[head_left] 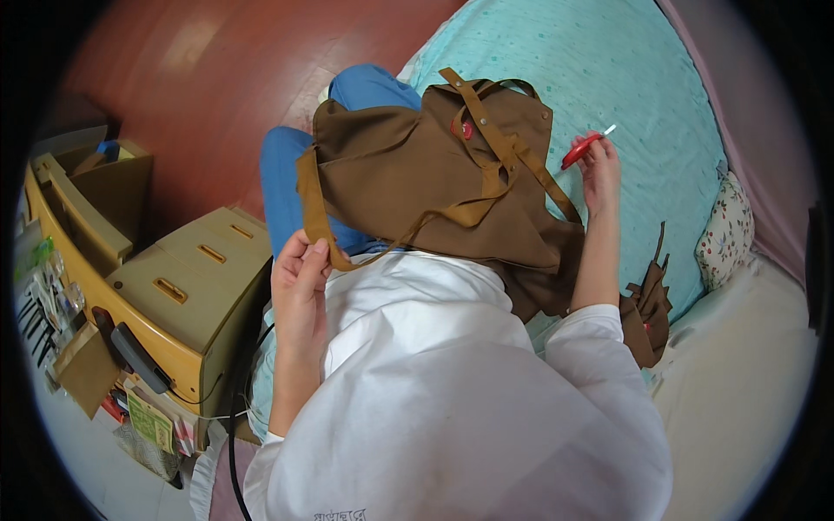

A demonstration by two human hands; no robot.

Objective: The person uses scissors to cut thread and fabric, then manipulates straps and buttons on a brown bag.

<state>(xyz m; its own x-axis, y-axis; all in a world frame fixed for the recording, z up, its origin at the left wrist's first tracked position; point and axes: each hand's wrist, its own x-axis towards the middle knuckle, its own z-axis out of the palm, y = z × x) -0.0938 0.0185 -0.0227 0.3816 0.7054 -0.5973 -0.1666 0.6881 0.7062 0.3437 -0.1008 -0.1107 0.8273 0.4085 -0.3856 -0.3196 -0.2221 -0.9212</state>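
A brown apron [373,187] with tan straps lies spread across my lap, over blue trousers. My left hand [300,276] is closed at the apron's left side, pinching a tan strap [311,195] between thumb and fingers. That strap loops from the hand back over the cloth toward the right. Off the apron's right edge, above the bed, my right hand [599,176] grips a small red-handled tool with a short pale tip [579,153]; its exact kind is unclear. Metal studs and a small red patch [466,129] show near the apron's crossed straps.
Light-blue bedding [643,69] spreads at the right, with a patterned pillow [728,230] beyond. Another bunched brown cloth piece [645,317] lies by my right elbow. A yellow-edged cabinet [187,286] stands close on the left, and a black cable [233,434] runs beside me.
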